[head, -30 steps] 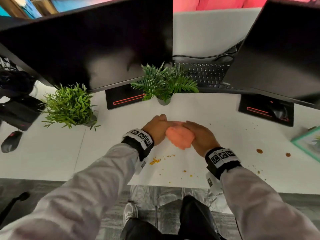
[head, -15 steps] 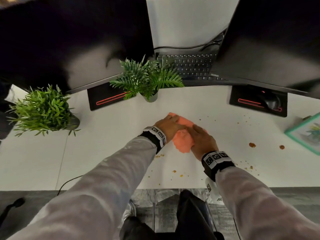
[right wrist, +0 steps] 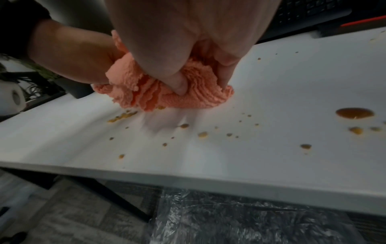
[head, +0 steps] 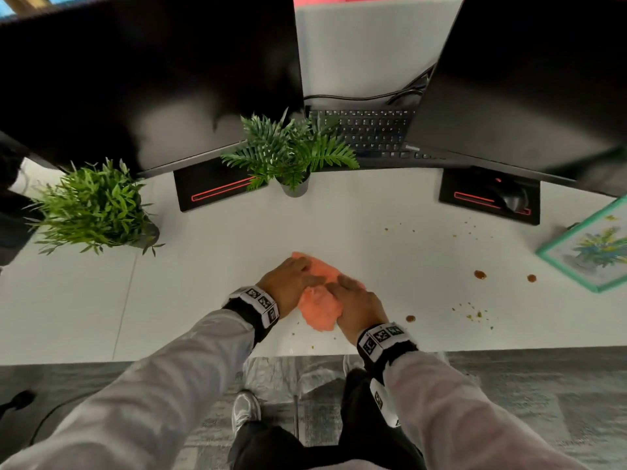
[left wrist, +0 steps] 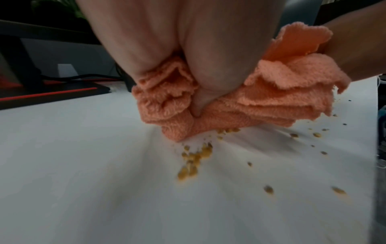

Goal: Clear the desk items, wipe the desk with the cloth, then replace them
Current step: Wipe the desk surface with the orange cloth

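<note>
An orange cloth (head: 319,310) lies bunched on the white desk (head: 203,283) close to its front edge. My left hand (head: 290,278) lies over the cloth's left side, and its thumb (left wrist: 198,92) digs into the folds. My right hand (head: 353,298) covers the right side, its fingertips (right wrist: 181,85) curled into the cloth (right wrist: 167,97). Both hands press it down onto the desk. A small heap of yellow crumbs (left wrist: 194,158) sits just in front of the cloth (left wrist: 261,99). More crumbs and brown drops (head: 479,274) are scattered to the right.
Two potted plants (head: 91,208) (head: 291,154) stand at the left and back centre. Two monitor bases (head: 217,188) (head: 488,198), a mouse (head: 514,198) and a keyboard (head: 369,130) line the back. A framed picture (head: 590,245) lies at the right edge. A larger brown drop (right wrist: 354,113) is right of the cloth.
Both hands have drawn the cloth nearer to the desk's front edge. The crumb heap beside my left wrist is now hidden in the head view.
</note>
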